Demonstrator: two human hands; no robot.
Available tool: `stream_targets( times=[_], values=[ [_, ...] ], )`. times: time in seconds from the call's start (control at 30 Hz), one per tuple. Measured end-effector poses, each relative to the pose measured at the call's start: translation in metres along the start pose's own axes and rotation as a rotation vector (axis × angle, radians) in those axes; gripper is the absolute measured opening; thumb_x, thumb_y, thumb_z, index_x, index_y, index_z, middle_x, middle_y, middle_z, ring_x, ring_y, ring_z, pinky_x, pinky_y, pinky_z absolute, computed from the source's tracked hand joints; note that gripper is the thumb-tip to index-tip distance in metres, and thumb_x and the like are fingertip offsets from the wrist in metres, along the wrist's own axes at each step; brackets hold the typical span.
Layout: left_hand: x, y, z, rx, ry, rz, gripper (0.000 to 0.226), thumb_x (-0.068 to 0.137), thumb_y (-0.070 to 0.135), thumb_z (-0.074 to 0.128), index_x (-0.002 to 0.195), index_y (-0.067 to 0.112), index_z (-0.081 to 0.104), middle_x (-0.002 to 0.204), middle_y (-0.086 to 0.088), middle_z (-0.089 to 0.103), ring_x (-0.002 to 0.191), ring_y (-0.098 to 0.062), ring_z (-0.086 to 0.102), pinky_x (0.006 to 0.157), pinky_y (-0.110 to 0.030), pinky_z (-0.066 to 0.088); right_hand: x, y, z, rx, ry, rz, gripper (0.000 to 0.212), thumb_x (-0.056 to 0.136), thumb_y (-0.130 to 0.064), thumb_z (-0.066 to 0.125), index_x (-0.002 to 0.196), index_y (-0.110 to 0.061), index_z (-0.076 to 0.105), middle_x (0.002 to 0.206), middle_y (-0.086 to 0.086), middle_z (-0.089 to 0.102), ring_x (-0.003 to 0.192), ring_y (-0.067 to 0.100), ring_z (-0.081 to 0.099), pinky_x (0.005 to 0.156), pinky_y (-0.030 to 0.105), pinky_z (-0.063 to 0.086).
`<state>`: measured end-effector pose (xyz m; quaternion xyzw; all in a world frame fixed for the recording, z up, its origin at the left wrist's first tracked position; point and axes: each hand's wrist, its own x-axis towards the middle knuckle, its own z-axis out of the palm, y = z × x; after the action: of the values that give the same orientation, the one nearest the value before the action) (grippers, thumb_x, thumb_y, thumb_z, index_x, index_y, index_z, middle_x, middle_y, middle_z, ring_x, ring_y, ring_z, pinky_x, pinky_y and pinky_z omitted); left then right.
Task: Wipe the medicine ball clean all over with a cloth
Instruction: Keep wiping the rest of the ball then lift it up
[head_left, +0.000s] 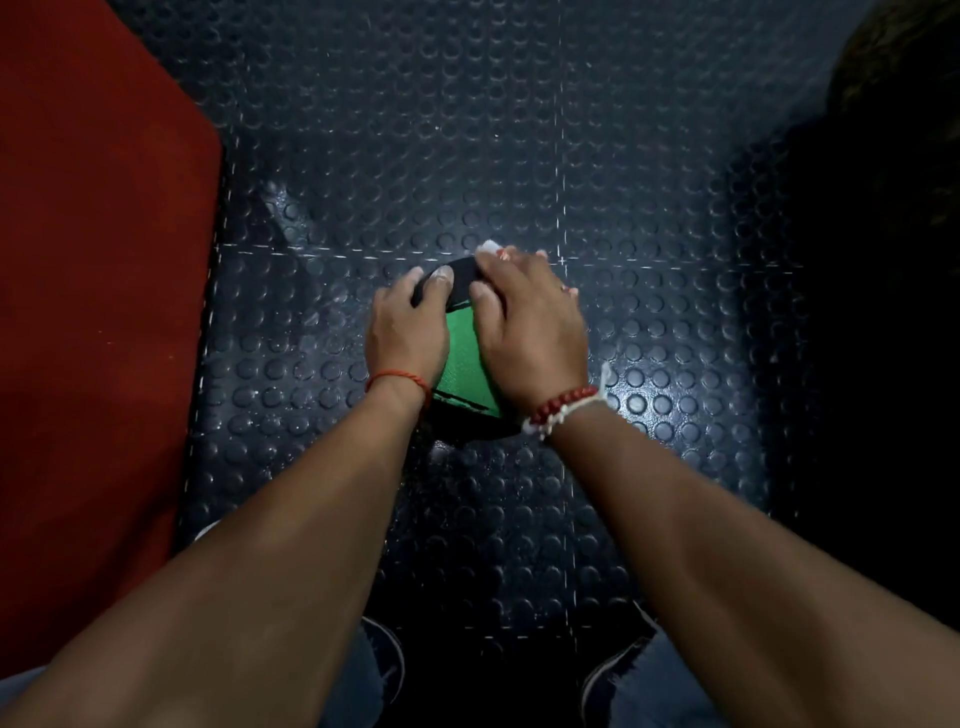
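Left hand (408, 332) wearing thin red thread bracelet (399, 374), right hand (530, 335) wearing red beads (563, 402) and white cord, blue jeans (670, 691), dark shoes (387, 656).

Glossy studded rubber floor (519, 156)
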<state>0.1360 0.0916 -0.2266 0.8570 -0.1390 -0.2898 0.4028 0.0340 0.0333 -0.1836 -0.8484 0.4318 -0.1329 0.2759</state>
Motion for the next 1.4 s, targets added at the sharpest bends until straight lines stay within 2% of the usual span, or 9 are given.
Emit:
stream_targets(
  times=[0.2, 0.43, 0.7, 0.83, 0.93, 1.03, 1.2, 1.3, 1.4],
  values=[
    [-0.003, 0.005, 0.002, -0.043, 0.01, -0.041, 0.068, 0.082, 0.068, 0.044, 0.126, 0.021, 0.065, 0.126, -0.006, 0.059, 0.116, -0.026, 0.057, 0.103, -0.045, 0.045, 0.015, 0.025, -0.012, 0.259, -0.061, 0.462, 0.047, 0.097, -0.046, 0.042, 0.141, -0.028, 0.045, 0.132, 0.0, 0.044, 0.083, 0.0, 0.048, 0.065, 0.015, 0.039],
    [-0.003, 0.007, -0.001, -0.013, 0.005, -0.036, 0.079, 0.071, 0.073, 0.037, 0.12, 0.019, 0.068, 0.123, -0.007, 0.064, 0.115, -0.026, 0.058, 0.102, -0.045, 0.045, -0.026, 0.014, 0.006, 0.119, 0.131, 0.1, 0.046, 0.091, -0.04, 0.045, 0.134, -0.025, 0.051, 0.131, 0.005, 0.048, 0.118, 0.024, 0.051, 0.097, 0.042, 0.045],
    [-0.005, 0.018, 0.003, -0.042, 0.012, -0.101, 0.084, 0.065, 0.079, 0.036, 0.118, 0.023, 0.069, 0.121, -0.006, 0.065, 0.112, -0.028, 0.061, 0.099, -0.049, 0.049, 0.012, 0.038, -0.005, 0.319, 0.031, 0.522, 0.027, 0.101, -0.042, 0.034, 0.101, -0.026, 0.057, 0.107, 0.002, 0.052, 0.068, 0.006, 0.047, 0.048, 0.013, 0.03],
    [-0.004, 0.02, 0.002, -0.023, 0.032, -0.117, 0.086, 0.063, 0.078, 0.032, 0.114, 0.019, 0.069, 0.118, -0.01, 0.066, 0.11, -0.031, 0.061, 0.097, -0.047, 0.049, -0.04, 0.013, 0.015, 0.244, 0.169, 0.341, 0.037, 0.097, -0.036, 0.04, 0.131, -0.028, 0.054, 0.139, 0.009, 0.039, 0.111, 0.022, 0.052, 0.085, 0.032, 0.049],
    [-0.003, 0.017, 0.004, -0.018, 0.04, -0.081, 0.085, 0.065, 0.078, 0.034, 0.112, 0.016, 0.069, 0.116, -0.014, 0.066, 0.11, -0.033, 0.061, 0.097, -0.047, 0.049, -0.034, -0.002, 0.012, 0.064, 0.143, 0.146, 0.041, 0.092, -0.041, 0.041, 0.13, -0.033, 0.055, 0.143, 0.006, 0.042, 0.136, 0.034, 0.033, 0.11, 0.056, 0.028],
    [-0.003, 0.015, 0.004, -0.041, 0.05, -0.098, 0.088, 0.067, 0.076, 0.035, 0.115, 0.009, 0.066, 0.119, -0.021, 0.064, 0.111, -0.038, 0.06, 0.094, -0.047, 0.048, 0.005, 0.011, 0.0, 0.025, 0.048, 0.197, 0.038, 0.096, -0.045, 0.038, 0.126, -0.033, 0.058, 0.127, 0.0, 0.051, 0.106, 0.018, 0.054, 0.082, 0.037, 0.048],
    [-0.004, 0.014, 0.009, -0.086, 0.069, -0.134, 0.06, 0.079, 0.068, 0.045, 0.098, 0.016, 0.069, 0.12, -0.021, 0.063, 0.108, -0.038, 0.06, 0.088, -0.042, 0.048, 0.02, 0.04, -0.007, 0.484, -0.007, 0.667, 0.04, 0.101, -0.043, 0.035, 0.077, -0.02, 0.057, 0.078, -0.003, 0.054, 0.057, 0.007, 0.041, 0.049, 0.019, 0.032],
    [-0.002, 0.014, 0.011, -0.088, 0.099, -0.142, 0.044, 0.083, 0.062, 0.048, 0.063, 0.023, 0.052, 0.117, -0.025, 0.062, 0.106, -0.041, 0.06, 0.085, -0.041, 0.049, -0.015, 0.03, 0.014, 0.62, 0.223, 0.928, 0.038, 0.101, -0.039, 0.034, 0.111, -0.014, 0.061, 0.109, 0.005, 0.053, 0.068, 0.007, 0.047, 0.052, 0.02, 0.038],
    [0.0, 0.013, 0.011, -0.036, 0.107, -0.124, 0.05, 0.086, 0.061, 0.046, 0.076, 0.014, 0.056, 0.116, -0.025, 0.062, 0.106, -0.041, 0.059, 0.085, -0.042, 0.047, -0.041, -0.001, 0.029, 0.625, 0.333, 0.725, 0.042, 0.098, -0.04, 0.038, 0.138, -0.033, 0.047, 0.139, 0.001, 0.032, 0.097, 0.017, 0.057, 0.069, 0.031, 0.056]
  ],
)
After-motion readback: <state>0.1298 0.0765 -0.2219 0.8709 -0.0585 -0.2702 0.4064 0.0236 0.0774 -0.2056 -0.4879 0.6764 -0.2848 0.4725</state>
